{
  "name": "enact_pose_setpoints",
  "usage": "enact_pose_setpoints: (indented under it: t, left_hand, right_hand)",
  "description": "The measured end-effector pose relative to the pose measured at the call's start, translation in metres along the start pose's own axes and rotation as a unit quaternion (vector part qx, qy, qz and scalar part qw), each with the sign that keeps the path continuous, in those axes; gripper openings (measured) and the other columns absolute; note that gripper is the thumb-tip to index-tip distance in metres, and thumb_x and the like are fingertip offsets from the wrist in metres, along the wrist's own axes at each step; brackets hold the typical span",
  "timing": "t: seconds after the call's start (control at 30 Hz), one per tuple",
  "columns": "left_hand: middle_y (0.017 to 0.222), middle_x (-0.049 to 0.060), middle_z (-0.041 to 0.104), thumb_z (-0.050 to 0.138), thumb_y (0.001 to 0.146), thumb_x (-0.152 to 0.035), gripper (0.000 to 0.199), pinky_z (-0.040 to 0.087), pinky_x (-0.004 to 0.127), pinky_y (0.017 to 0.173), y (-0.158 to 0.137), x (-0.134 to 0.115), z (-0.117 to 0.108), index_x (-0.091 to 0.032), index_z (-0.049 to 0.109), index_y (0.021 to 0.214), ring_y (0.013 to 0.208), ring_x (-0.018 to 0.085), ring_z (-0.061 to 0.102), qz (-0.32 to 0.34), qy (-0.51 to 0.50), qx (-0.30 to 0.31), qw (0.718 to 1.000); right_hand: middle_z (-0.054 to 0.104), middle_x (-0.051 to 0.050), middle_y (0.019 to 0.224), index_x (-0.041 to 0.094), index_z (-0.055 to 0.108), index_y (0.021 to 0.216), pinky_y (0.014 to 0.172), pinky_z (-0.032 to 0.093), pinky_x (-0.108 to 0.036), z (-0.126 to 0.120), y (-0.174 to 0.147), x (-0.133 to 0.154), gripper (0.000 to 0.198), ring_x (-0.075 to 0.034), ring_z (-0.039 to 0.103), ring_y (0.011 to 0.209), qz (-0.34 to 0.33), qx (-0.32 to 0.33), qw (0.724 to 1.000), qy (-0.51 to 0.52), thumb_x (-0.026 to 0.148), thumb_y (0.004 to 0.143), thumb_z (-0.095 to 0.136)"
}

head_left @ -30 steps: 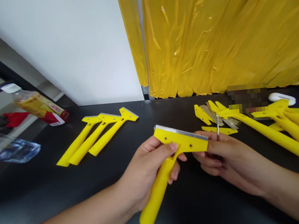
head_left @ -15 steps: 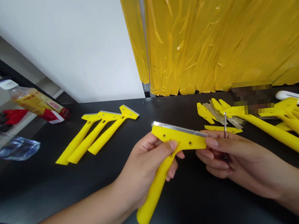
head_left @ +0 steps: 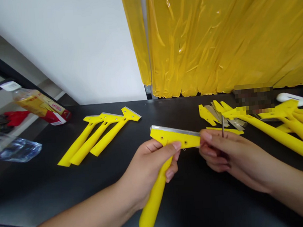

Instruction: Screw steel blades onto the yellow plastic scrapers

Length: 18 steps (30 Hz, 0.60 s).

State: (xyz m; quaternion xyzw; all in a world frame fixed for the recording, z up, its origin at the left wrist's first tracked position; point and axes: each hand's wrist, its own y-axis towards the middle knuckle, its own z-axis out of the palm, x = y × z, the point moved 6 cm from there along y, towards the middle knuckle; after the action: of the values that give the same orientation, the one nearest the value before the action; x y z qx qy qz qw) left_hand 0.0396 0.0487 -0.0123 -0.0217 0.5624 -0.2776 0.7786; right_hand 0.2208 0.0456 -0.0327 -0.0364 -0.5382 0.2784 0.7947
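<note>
My left hand (head_left: pixel 156 159) is clenched round the yellow scraper (head_left: pixel 167 135), thumb flat on its head. Scraper is off the table (head_left: pixel 62 191), mid-width, between the rear and front edges. Handle angles down toward the front edge; metal blade strip on the head's far side, two holes in the face.

My right hand (head_left: pixel 224 149): fingers curled round a slim metal shaft (head_left: pixel 223 126), tip up. Thumb and fingertips at the head's right end; can't tell how hard they pinch.

Left of centre, by the rear edge: three scrapers (head_left: pixel 93 138) side by side, blades fitted. Right of centre, same edge: loose yellow plates (head_left: pixel 207 115) and thin metal strips (head_left: pixel 213 113). More yellow handles (head_left: pixel 279 135) toward the right edge.

Only lettering I spot: bottle (head_left: pixel 42 105) near the rear-left corner. White cap, yellow-and-red label, pinkish characters too blurred to read.
</note>
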Motion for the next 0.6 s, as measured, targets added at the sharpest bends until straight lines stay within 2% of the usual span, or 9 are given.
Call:
enact_pose_setpoints:
  t: [0.07,0.13,0.27,0.33,0.4,0.47,0.53,0.6]
  left_hand:
    - [0.051,-0.004,0.049,0.075,0.101,-0.041,0.036,0.035,0.021,0.052,0.003,0.0,-0.004,-0.018,0.063,0.076,0.049,0.009,0.042,-0.002,-0.008,-0.005,1.0]
    - [0.051,-0.003,0.049,0.072,0.102,-0.042,0.037,0.036,0.021,0.053,0.006,-0.002,-0.008,-0.018,0.063,0.076,0.049,0.01,0.043,0.002,-0.013,-0.009,1.0]
    - [0.052,-0.003,0.048,0.069,0.104,-0.043,0.038,0.036,0.022,0.054,0.009,-0.007,-0.013,-0.018,0.062,0.076,0.05,0.01,0.042,0.008,-0.016,-0.013,1.0]
    - [0.052,-0.003,0.047,0.068,0.104,-0.042,0.038,0.036,0.022,0.054,0.008,-0.008,-0.013,-0.018,0.062,0.076,0.051,0.01,0.042,0.01,-0.016,-0.011,1.0]
    - [0.052,-0.003,0.047,0.067,0.105,-0.042,0.038,0.035,0.022,0.054,0.007,-0.009,-0.013,-0.018,0.061,0.076,0.051,0.01,0.041,0.012,-0.014,-0.013,1.0]
    - [0.052,-0.003,0.047,0.067,0.105,-0.042,0.038,0.035,0.022,0.054,0.006,-0.01,-0.013,-0.019,0.061,0.075,0.05,0.01,0.041,0.019,-0.011,-0.018,1.0]
    - [0.052,-0.003,0.047,0.067,0.105,-0.042,0.038,0.034,0.022,0.054,0.006,-0.012,-0.014,-0.018,0.061,0.075,0.051,0.01,0.041,0.033,-0.006,-0.026,0.999]
    - [0.053,-0.003,0.048,0.067,0.105,-0.042,0.038,0.034,0.022,0.054,0.006,-0.014,-0.015,-0.018,0.062,0.076,0.051,0.01,0.042,0.047,-0.001,-0.033,0.998]
  right_hand:
    - [0.043,0.006,0.074,0.023,0.064,0.097,0.049,0.019,-0.024,-0.008,0.005,0.002,0.05,-0.009,0.025,0.056,-0.018,-0.046,0.998,-0.029,0.073,0.098,0.067]
    - [0.048,0.005,0.077,0.025,0.061,0.1,0.048,0.023,-0.024,-0.018,0.008,0.005,0.052,-0.01,0.029,0.056,-0.033,-0.094,0.992,-0.075,0.077,0.096,0.063]
    - [0.059,0.001,0.085,0.025,0.058,0.096,0.058,0.038,-0.024,-0.034,0.009,0.014,0.036,-0.014,0.048,0.07,-0.079,-0.159,0.953,-0.244,0.058,0.095,0.073]
    - [0.064,0.0,0.087,0.025,0.063,0.105,0.063,0.043,-0.026,-0.035,0.009,0.021,0.025,-0.015,0.053,0.075,-0.121,-0.152,0.934,-0.299,0.047,0.096,0.071]
    - [0.067,0.0,0.087,0.026,0.065,0.113,0.061,0.044,-0.027,-0.032,0.009,0.025,0.021,-0.015,0.054,0.07,-0.145,-0.126,0.928,-0.319,0.041,0.098,0.067]
    - [0.069,0.0,0.086,0.026,0.068,0.109,0.059,0.047,-0.028,-0.025,0.007,0.027,0.016,-0.015,0.058,0.067,-0.156,-0.105,0.917,-0.352,0.038,0.099,0.065]
    - [0.073,-0.002,0.089,0.027,0.072,0.102,0.067,0.054,-0.03,-0.016,0.0,0.028,0.014,-0.018,0.066,0.077,-0.171,-0.098,0.893,-0.405,0.037,0.101,0.064]
    - [0.077,-0.002,0.101,0.029,0.075,0.106,0.078,0.06,-0.031,-0.004,-0.01,0.027,0.014,-0.02,0.073,0.094,-0.191,-0.084,0.866,-0.454,0.037,0.103,0.064]
